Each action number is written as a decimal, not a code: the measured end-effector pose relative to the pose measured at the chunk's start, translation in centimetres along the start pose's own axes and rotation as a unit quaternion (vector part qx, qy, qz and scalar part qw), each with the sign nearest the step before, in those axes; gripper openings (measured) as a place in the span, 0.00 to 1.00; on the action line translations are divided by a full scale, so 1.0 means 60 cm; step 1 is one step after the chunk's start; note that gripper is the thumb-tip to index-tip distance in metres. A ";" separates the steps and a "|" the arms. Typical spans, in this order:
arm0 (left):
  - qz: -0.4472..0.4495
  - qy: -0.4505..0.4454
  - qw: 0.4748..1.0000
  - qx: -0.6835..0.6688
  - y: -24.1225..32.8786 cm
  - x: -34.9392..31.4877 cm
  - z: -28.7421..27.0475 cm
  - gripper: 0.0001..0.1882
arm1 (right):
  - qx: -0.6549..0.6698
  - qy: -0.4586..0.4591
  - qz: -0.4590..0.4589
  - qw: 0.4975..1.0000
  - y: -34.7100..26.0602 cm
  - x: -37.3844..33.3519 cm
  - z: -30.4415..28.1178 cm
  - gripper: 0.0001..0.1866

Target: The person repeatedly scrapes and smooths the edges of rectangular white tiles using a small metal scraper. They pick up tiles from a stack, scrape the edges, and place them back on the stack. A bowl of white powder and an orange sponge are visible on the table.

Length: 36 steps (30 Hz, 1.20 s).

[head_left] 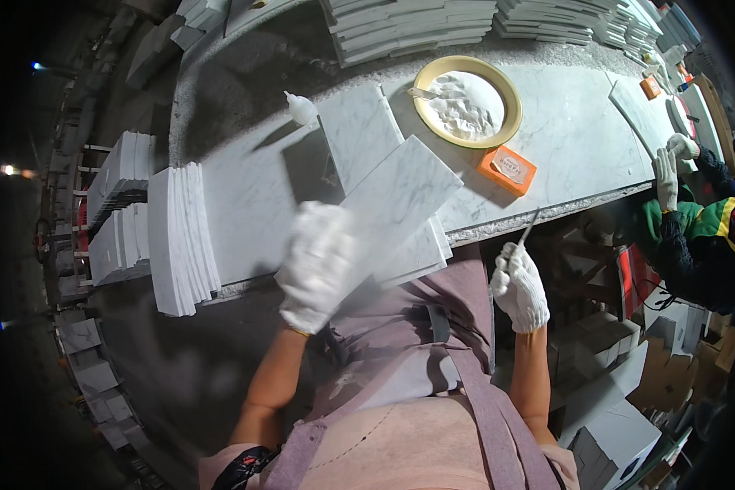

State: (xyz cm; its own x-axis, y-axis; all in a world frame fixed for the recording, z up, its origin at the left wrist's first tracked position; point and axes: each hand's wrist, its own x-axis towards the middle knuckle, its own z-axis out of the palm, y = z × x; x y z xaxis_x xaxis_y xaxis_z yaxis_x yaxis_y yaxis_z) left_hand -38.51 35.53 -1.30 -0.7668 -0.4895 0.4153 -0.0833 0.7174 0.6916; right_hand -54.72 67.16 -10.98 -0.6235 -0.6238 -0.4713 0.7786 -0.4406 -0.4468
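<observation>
My left hand (322, 257), in a white knit glove and smeared by motion, grips the near left end of a grey-veined white marble tile (412, 184). That tile is tilted over other marble tiles (355, 135) lying on the table. Off to the right, beyond the table's front edge, my gloved right hand (520, 286) is closed round a slim tool with a thin metal blade (531, 226) pointing up. A yellow-rimmed bowl (512, 122) of white powder, with a small scraper (425, 94) in it, stands past the tile. Near it lies an orange box (507, 171).
A white squeeze bottle (300, 108) stands at the back of the stone-topped table (567, 114). Stacked tiles (180, 237) line its left end, and more stacks (412, 28) rise at the back. At far right, a co-worker's gloved hands (668, 175) are beside another tile (631, 114).
</observation>
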 end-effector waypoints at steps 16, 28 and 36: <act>-0.456 -0.117 0.881 -0.057 0.000 -0.127 -0.039 0.28 | -0.411 -0.144 -0.082 0.896 -0.010 0.206 0.216 0.18; -0.067 -0.187 0.955 0.219 0.055 -0.077 -0.019 0.17 | -0.327 -0.024 -0.119 0.937 -0.035 0.138 0.206 0.19; -0.185 -0.092 0.978 -0.016 0.086 -0.010 0.008 0.19 | -0.284 -0.018 -0.046 0.958 -0.012 0.065 0.247 0.16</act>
State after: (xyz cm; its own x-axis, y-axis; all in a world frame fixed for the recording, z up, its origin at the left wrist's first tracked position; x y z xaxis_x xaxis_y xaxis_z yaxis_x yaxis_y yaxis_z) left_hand -38.77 39.76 1.70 -0.7898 -0.6129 0.0225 -0.3585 0.4911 0.7939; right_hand -56.65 55.50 -1.24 -0.6762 -0.6256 -0.3891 0.5505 -0.0780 -0.8312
